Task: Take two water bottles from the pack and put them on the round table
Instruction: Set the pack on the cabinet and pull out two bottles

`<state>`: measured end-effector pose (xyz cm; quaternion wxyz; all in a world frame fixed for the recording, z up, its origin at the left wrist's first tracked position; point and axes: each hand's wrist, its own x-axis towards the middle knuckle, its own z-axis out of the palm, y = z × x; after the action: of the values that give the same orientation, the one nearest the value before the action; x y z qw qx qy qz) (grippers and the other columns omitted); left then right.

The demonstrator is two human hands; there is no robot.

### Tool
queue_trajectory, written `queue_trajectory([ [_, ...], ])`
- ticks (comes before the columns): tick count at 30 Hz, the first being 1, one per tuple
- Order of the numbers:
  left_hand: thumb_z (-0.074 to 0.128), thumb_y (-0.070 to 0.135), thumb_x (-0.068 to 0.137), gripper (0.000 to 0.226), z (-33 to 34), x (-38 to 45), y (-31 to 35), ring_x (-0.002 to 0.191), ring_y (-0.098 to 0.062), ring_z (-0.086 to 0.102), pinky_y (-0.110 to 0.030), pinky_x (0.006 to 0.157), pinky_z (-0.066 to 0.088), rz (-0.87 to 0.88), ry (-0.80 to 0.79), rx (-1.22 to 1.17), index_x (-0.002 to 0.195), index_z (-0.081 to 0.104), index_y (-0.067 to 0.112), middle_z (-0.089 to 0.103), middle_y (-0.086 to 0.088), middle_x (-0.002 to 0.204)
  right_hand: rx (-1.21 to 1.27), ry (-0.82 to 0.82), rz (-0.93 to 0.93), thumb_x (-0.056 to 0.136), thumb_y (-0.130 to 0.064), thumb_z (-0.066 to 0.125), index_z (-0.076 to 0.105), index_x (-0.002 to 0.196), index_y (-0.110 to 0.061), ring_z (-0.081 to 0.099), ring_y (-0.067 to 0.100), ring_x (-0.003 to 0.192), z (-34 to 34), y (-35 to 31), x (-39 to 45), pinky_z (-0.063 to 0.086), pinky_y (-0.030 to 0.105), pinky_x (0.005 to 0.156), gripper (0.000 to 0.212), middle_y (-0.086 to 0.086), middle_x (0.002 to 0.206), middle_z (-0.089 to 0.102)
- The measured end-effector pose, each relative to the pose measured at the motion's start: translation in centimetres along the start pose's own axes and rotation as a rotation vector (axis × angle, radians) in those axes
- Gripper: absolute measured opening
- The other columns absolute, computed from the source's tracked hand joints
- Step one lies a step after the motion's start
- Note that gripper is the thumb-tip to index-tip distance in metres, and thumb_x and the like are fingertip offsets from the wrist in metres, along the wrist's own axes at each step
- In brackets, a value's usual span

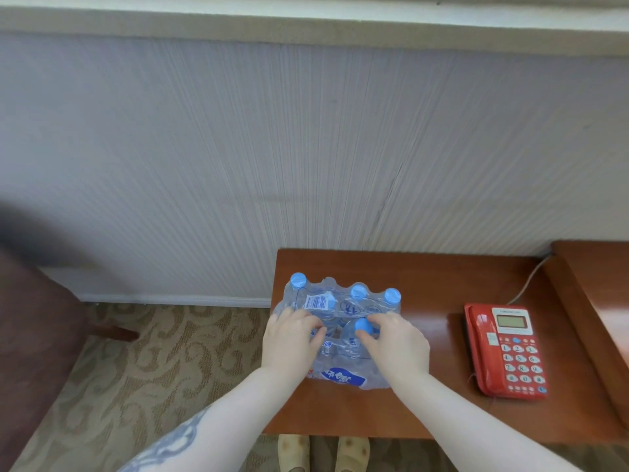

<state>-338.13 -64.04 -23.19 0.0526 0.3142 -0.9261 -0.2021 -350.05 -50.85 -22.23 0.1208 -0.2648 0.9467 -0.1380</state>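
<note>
A shrink-wrapped pack of water bottles (340, 301) with blue caps stands on the left end of a brown wooden desk (425, 284). My left hand (291, 338) lies on the pack's top left, fingers curled into the plastic wrap. My right hand (396, 342) rests on the pack's right side, with thumb and fingers pinching around the blue cap of one bottle (363, 326) near the front. Several other caps poke up along the far side of the pack. No round table is in view.
A red desk telephone (507, 349) lies on the desk to the right, its cord running back to the wall. A raised wooden ledge (592, 294) borders the far right. A dark red armchair (37, 335) stands on patterned carpet at the left. Slippered feet show below the desk's edge.
</note>
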Motion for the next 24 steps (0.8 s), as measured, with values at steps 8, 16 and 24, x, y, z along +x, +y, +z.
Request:
queue_trajectory([
  [8, 0.049, 0.033, 0.09, 0.025, 0.42, 0.26, 0.05, 0.098, -0.017, 0.053, -0.031, 0.086, 0.029, 0.036, -0.087, 0.167, 0.096, 0.073, 0.028, 0.064, 0.008, 0.096, -0.077, -0.118, -0.004, 0.08, -0.05, 0.065, 0.064, 0.101, -0.029, 0.065, 0.018, 0.086, 0.42, -0.28, 0.57, 0.04, 0.028, 0.06, 0.029, -0.009, 0.093, 0.062],
  [16, 0.056, 0.027, 0.084, 0.024, 0.26, 0.29, -0.3, 0.1, -0.015, 0.053, -0.029, 0.08, 0.031, -0.006, -0.077, 0.164, 0.105, 0.068, 0.028, 0.056, 0.008, 0.102, -0.083, -0.132, -0.032, 0.085, -0.048, 0.062, 0.06, 0.101, -0.026, 0.064, 0.019, 0.084, 0.73, 0.02, 0.57, 0.044, 0.03, 0.061, 0.027, -0.007, 0.094, 0.061],
  [24, 0.063, 0.03, 0.081, 0.017, -0.37, 0.23, -0.6, 0.08, -0.019, 0.057, -0.031, 0.071, 0.033, -0.034, -0.026, 0.164, 0.092, 0.075, 0.024, 0.056, 0.003, 0.083, -0.076, -0.125, -0.043, 0.087, -0.046, 0.059, 0.059, 0.102, -0.026, 0.064, 0.018, 0.081, 0.6, 0.03, 0.25, 0.044, 0.029, 0.06, 0.025, -0.007, 0.094, 0.062],
])
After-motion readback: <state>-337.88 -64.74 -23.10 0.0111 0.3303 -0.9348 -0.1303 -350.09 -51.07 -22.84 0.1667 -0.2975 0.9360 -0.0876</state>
